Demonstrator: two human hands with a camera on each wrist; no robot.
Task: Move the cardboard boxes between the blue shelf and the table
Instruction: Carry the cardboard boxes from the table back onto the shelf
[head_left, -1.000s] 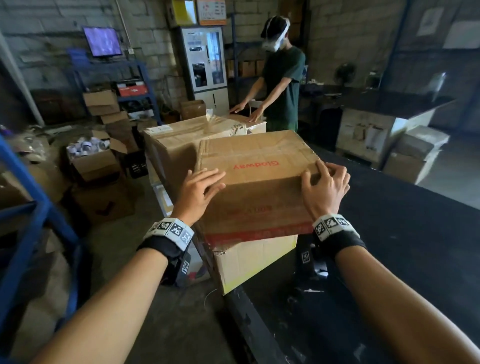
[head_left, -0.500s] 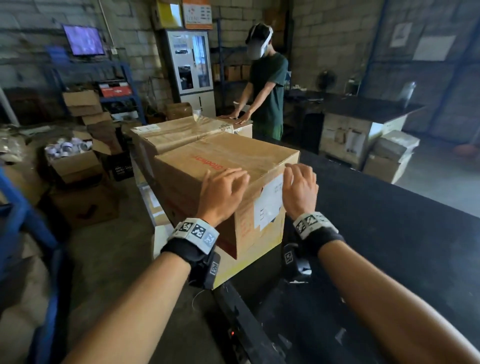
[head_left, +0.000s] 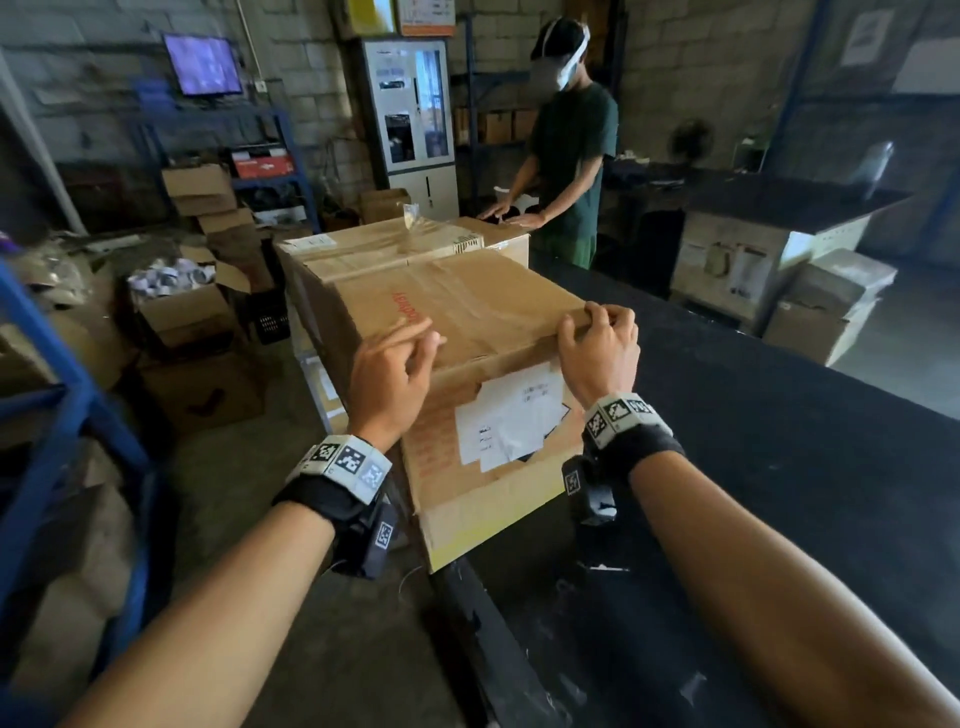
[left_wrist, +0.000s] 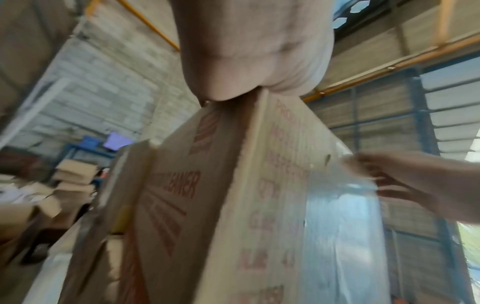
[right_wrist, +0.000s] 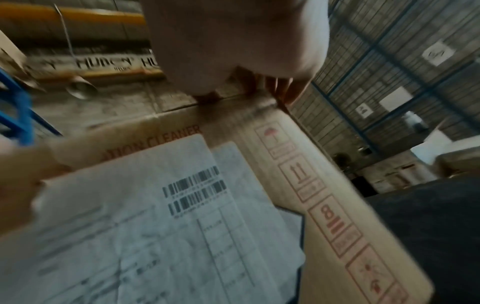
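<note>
A brown cardboard box (head_left: 478, 312) with red print and a white label (head_left: 511, 410) sits on a paler box (head_left: 483, 519) at the near corner of the black table (head_left: 779, 467). My left hand (head_left: 395, 364) rests at the near left top corner of the brown box, its fingers loosely bent and partly lifted. My right hand (head_left: 597, 338) curls its fingers over the near right top corner. The left wrist view shows my palm (left_wrist: 246, 51) against the box (left_wrist: 221, 185). In the right wrist view the label (right_wrist: 155, 205) fills the picture below my palm (right_wrist: 233, 41).
A second taped box (head_left: 389, 244) stands just behind the first. Another person (head_left: 566, 140) leans both hands on a box at the far end. The blue shelf frame (head_left: 57, 395) is at my left. Open and stacked boxes (head_left: 182, 312) crowd the floor between.
The box has turned so its labelled side faces me. Both hands have slid from its sides to the near top corners, and the left fingers have loosened.
</note>
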